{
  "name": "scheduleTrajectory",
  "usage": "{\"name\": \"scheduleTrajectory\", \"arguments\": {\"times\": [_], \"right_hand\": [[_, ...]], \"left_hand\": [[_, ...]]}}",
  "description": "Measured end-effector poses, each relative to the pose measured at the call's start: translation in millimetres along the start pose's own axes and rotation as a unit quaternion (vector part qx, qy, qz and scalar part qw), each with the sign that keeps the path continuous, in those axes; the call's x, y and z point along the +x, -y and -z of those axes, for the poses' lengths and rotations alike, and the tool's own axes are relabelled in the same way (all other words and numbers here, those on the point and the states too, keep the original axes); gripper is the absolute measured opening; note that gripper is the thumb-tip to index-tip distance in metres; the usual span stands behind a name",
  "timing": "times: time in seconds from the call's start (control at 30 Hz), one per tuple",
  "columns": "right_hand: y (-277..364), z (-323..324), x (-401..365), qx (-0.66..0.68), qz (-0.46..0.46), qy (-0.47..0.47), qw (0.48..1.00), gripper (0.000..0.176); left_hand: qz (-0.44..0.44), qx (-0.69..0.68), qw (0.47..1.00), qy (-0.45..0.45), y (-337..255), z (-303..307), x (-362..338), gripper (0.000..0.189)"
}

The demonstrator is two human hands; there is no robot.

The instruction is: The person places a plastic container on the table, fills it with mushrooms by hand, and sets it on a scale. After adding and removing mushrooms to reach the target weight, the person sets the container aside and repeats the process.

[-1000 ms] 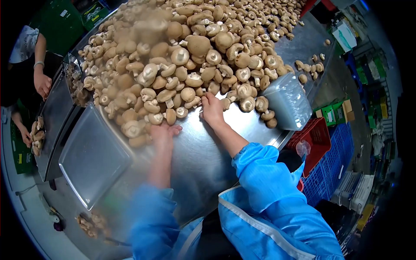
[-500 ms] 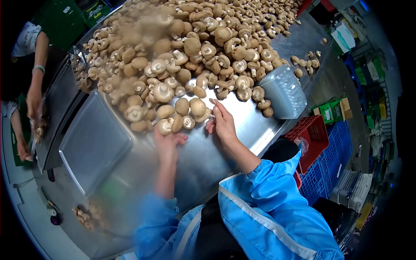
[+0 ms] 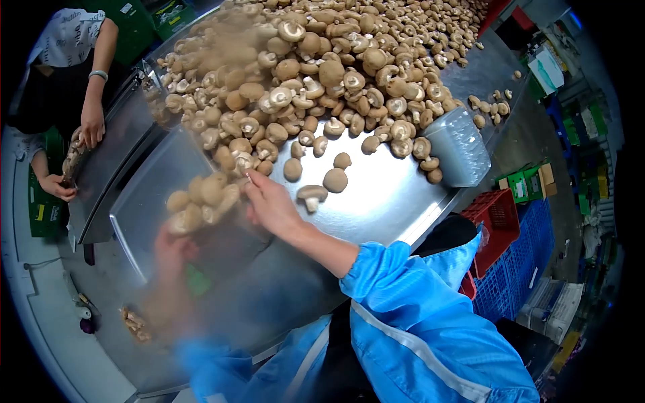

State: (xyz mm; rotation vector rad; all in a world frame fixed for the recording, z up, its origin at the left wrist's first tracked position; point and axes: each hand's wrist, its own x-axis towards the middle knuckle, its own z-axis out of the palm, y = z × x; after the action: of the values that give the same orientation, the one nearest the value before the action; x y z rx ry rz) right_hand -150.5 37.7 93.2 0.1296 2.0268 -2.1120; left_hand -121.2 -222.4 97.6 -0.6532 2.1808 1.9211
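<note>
A cluster of several brown-capped mushrooms (image 3: 205,195) is gathered between my hands, above the inner edge of a clear plastic tray (image 3: 127,232). My left hand (image 3: 176,248), hazy in the view, closes on the cluster from the near left side. From the right, my right hand (image 3: 274,207) presses its bent fingers against the same mushrooms. A few loose mushrooms lie on the metal table just right of it, among them one with its stem showing (image 3: 312,196). The large mushroom pile (image 3: 322,74) rises beyond both hands.
Stacked clear trays (image 3: 457,148) stand at the table's right edge. Beside the table are a red crate (image 3: 496,221) and a blue crate (image 3: 521,258). At far left, another person's hands (image 3: 92,124) hold mushrooms. Small brown scraps (image 3: 136,326) lie at lower left.
Both my hands have moved left with a cluster of mushrooms, toward the clear tray. Several loose mushrooms now lie apart on the bare metal. The view has shifted slightly.
</note>
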Motion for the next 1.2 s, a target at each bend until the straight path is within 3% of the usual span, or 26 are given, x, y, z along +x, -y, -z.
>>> {"name": "scheduleTrajectory", "arguments": {"times": [0.1,0.2,0.27,0.33,0.37,0.4,0.47,0.53,0.6,0.63,0.7,0.73,0.8,0.83,0.9,0.93,0.97,1.0,1.07,1.13,1.2], "right_hand": [[-36.8,-29.3,19.8,-0.188,0.156,-0.053,0.968,0.033],[-40.5,-22.3,24.0,-0.196,0.160,0.007,0.967,0.034],[-36.3,5.3,13.9,-0.247,0.174,-0.001,0.953,0.038],[-43.1,35.7,0.5,-0.359,0.210,-0.057,0.908,0.044],[-53.0,48.8,-9.4,-0.453,0.224,-0.072,0.860,0.045],[-63.6,60.6,-21.7,-0.542,0.236,-0.087,0.802,0.047],[-73.2,78.9,-45.5,-0.542,0.202,-0.009,0.816,0.049],[-76.5,86.5,-59.8,-0.463,0.151,0.022,0.873,0.045],[-84.5,92.8,-66.1,-0.386,0.120,0.023,0.914,0.041],[-73.0,84.0,-67.2,-0.273,0.073,0.011,0.959,0.035],[-50.1,59.4,-66.9,-0.021,-0.017,0.062,0.998,0.031],[-39.2,45.3,-66.2,0.117,-0.040,0.089,0.988,0.033],[-17.8,18.9,-70.1,0.088,0.005,0.127,0.988,0.036],[-6.2,15.4,-70.9,0.000,0.024,0.177,0.984,0.034],[-5.7,15.3,-68.4,-0.195,0.170,0.188,0.947,0.034],[-5.6,15.6,-65.6,-0.286,0.246,0.191,0.906,0.034],[-4.2,20.8,-64.2,-0.261,0.226,0.185,0.920,0.034],[-17.6,27.8,-66.9,-0.217,0.166,0.117,0.955,0.028],[-31.2,55.0,-54.0,-0.276,0.130,0.034,0.952,0.033],[-54.7,88.2,-39.5,-0.449,0.157,-0.073,0.877,0.045],[-67.5,122.6,-28.3,-0.517,0.195,-0.092,0.828,0.059]], "left_hand": [[-0.023,0.049,0.998,-0.038,13.1,29.8,11.5,0.044],[-0.012,0.052,0.997,-0.062,26.0,52.3,21.5,0.042],[0.008,0.071,0.994,-0.087,29.4,61.0,20.6,0.050],[0.020,0.114,0.985,-0.125,31.2,65.2,13.0,0.055],[0.019,0.119,0.981,-0.151,12.1,49.8,-2.8,0.046],[-0.036,0.122,0.974,-0.187,18.0,47.1,-9.7,0.045],[-0.145,0.130,0.947,-0.256,32.4,42.4,-25.5,0.044],[-0.098,0.005,0.971,-0.219,16.9,6.6,-53.5,0.038],[-0.147,-0.099,0.980,-0.087,33.9,-24.2,-63.7,0.034],[-0.204,-0.076,0.976,0.000,37.9,-45.0,-69.9,0.032],[-0.031,-0.190,0.974,0.116,46.5,-85.1,-80.5,0.034],[0.048,-0.307,0.942,0.128,44.3,-103.4,-85.9,0.040],[0.201,-0.522,0.817,0.140,41.5,-129.0,-94.9,0.052],[0.202,-0.582,0.775,0.142,42.4,-128.5,-95.8,0.053],[0.201,-0.693,0.679,0.134,47.7,-118.3,-97.0,0.055],[0.183,-0.663,0.712,0.145,50.5,-109.7,-95.1,0.053],[0.165,-0.630,0.743,0.157,53.4,-99.0,-91.9,0.052],[0.147,-0.595,0.772,0.169,55.4,-88.1,-89.4,0.050],[0.059,-0.554,0.817,0.145,48.7,-61.4,-83.8,0.052],[-0.071,-0.469,0.873,0.111,30.3,-33.2,-73.7,0.052],[-0.199,-0.292,0.934,-0.056,-8.4,-17.1,-70.9,0.047]]}}
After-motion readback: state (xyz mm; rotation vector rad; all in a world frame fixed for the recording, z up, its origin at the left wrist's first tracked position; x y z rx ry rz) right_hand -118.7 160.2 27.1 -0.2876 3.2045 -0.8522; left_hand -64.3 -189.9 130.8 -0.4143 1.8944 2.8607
